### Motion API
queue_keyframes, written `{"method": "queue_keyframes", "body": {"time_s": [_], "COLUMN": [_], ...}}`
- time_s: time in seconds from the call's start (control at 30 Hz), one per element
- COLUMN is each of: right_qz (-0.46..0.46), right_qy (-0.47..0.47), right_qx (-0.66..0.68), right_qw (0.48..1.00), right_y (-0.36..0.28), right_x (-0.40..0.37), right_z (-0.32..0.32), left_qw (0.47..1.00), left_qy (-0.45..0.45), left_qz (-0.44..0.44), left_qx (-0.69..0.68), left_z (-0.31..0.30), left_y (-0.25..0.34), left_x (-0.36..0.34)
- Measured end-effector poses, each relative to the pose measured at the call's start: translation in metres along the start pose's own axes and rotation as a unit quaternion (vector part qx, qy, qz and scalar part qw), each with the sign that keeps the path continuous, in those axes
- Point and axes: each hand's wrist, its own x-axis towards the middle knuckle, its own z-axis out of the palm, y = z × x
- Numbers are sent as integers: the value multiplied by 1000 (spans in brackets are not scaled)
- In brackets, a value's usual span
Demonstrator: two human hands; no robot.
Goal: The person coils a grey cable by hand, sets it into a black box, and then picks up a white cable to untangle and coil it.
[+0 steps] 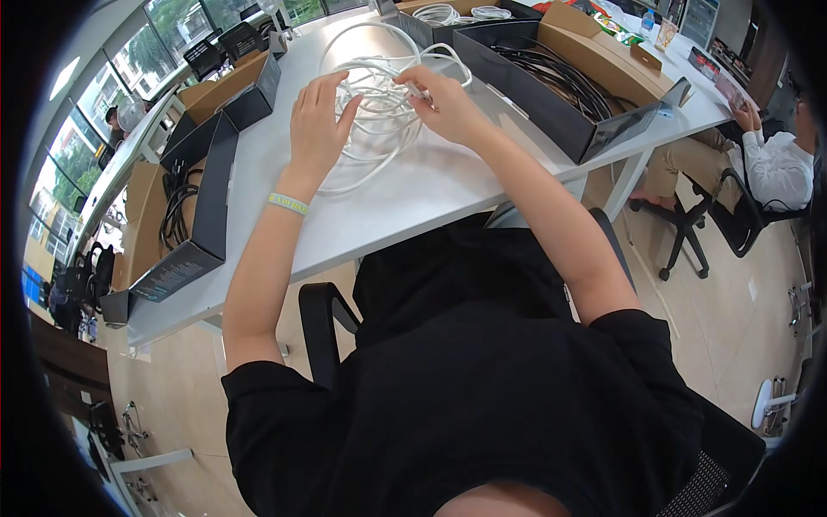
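Note:
A tangled heap of white cable (379, 116) lies in loose loops on the white table, with one large loop reaching toward the far side. My left hand (320, 121) is over the heap's left edge, thumb apart from the fingers, with nothing visible in its grasp. On the right side of the heap, my right hand (445, 108) has its thumb and fingers closed on a strand of the white cable. The cable's ends are hard to make out among the loops.
At the left stands an open box (220, 185) with black cables (178, 202). Another open box (594, 138), right, holds black cables (564, 77); a box behind has white cable coils (448, 15). A person (775, 164) sits at the right. The table's near edge (405, 233) faces me.

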Motion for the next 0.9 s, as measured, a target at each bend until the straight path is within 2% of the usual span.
{"method": "queue_keyframes", "body": {"time_s": [0.07, 0.1, 0.17, 0.2, 0.27, 0.33, 0.4, 0.43, 0.47, 0.5, 0.53, 0.57, 0.6, 0.67, 0.7, 0.73, 0.77, 0.8, 0.83, 0.87, 0.9], "right_qz": [69, 71, 27, 28, 72, 97, 123, 133, 143, 143, 68, -6, -6, 40, 40, 85, 131, 130, 191, 251, 251], "right_qy": [10, 10, 74, 75, 7, -6, -19, -28, -37, -37, -5, 26, 27, 69, 69, 84, 98, 98, 93, 87, 88], "right_qx": [32, 32, 107, 106, 94, 107, 120, 54, -13, -14, -50, -84, -84, -130, -129, -146, -161, -161, -199, -235, -234], "right_qw": [997, 997, 991, 991, 993, 989, 985, 989, 989, 989, 996, 996, 996, 988, 988, 982, 973, 973, 957, 935, 935], "right_y": [4, 7, 12, 11, 9, 7, 4, 2, -1, 5, 14, 21, 22, 25, 24, 22, 21, 20, 20, 19, 20], "right_x": [0, 0, 1, 1, 1, 2, 2, 2, 2, 1, 0, -3, -2, -1, 0, 1, 0, 1, 2, 2, 2], "right_z": [0, 2, 7, 5, 1, -2, -4, -4, -5, -4, -1, 1, 1, -1, -2, -4, -5, -7, -8, -9, -10], "left_qw": [1000, 999, 999, 997, 995, 978, 974, 969, 969, 983, 992, 992, 993, 994, 993, 989, 989, 974, 951, 951, 907], "left_qy": [-6, 8, 20, 48, 75, -25, -37, -50, -49, -31, -13, -15, -5, 6, 43, 80, 79, 106, 133, 134, 199], "left_qz": [-18, -32, -45, -42, -38, -201, -221, -241, -241, -180, -119, -120, -114, -108, -113, -119, -119, -188, -254, -254, -288], "left_qx": [-18, -3, 10, 34, 57, -41, -33, -25, -26, 0, 26, 25, 23, 23, 0, -23, -23, -70, -117, -115, -235], "left_z": [-1, -3, -2, 0, 0, -4, -12, -15, -14, -13, -12, -11, -13, -14, -13, -13, -15, -20, -26, -33, -46], "left_y": [2, 5, 7, 5, 0, -6, -8, -8, -11, -14, -17, -18, -18, -22, -28, -34, -42, -48, -53, -59, -60], "left_x": [0, 0, -1, -1, -2, -2, 2, 4, 3, 1, 0, -2, -1, 0, 0, 0, -1, 2, 5, 7, 13]}}
